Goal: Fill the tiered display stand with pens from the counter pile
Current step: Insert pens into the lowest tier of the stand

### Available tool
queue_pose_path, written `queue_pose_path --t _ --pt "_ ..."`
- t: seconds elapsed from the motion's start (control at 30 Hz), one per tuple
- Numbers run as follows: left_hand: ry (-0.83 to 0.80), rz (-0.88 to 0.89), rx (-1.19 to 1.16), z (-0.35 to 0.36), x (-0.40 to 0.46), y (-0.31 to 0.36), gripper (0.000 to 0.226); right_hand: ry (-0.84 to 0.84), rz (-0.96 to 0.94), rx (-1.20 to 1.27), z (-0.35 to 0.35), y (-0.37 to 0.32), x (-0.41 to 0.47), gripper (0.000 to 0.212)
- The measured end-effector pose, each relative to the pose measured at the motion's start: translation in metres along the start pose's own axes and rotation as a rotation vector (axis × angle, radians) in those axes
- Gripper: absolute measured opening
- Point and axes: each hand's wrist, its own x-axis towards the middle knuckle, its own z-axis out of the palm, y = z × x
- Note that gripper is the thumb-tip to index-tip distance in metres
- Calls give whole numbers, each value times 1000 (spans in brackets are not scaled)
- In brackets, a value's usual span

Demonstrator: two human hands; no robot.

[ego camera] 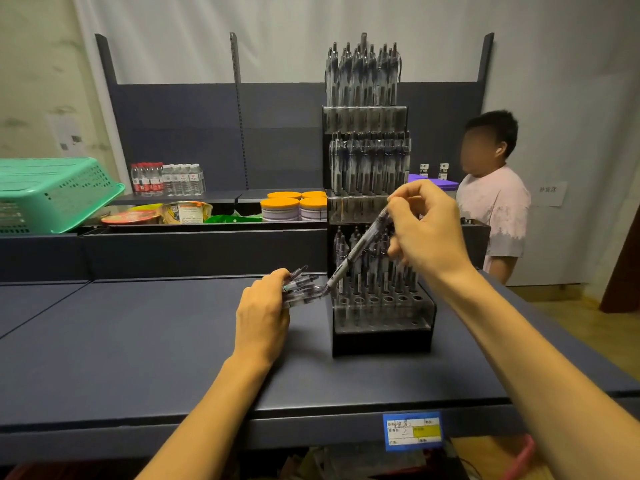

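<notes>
The right hand (427, 226) pinches one pen (358, 251) by its upper end, its long axis slanting down-left, tip just above the display stand (381, 337)'s open front holes; left hand (265, 317) grips spare pens (304, 285) on the table (138, 341).

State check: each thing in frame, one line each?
Display stand: upright, upper tiers full, front row of holes empty.
Pen: tilted, tip down, pinched by right hand.
Pen bundle: gripped by left hand.
Green basket: tilted.
</notes>
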Motion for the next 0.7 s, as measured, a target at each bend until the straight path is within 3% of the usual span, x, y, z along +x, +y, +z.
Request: queue_pose_path --t 0.13,0.4,0.7 --pt "-1 -8 -4 -1 0 0 48 65 -68 -68 -3 -1 4 20" --pt "-41 -9 -27 -2 1 2 51 -38 -105 -236 7 10 -5 7" --pt "-86 -5 -40 -2 1 0 53 -187 -179 -359 14 9 -4 8"
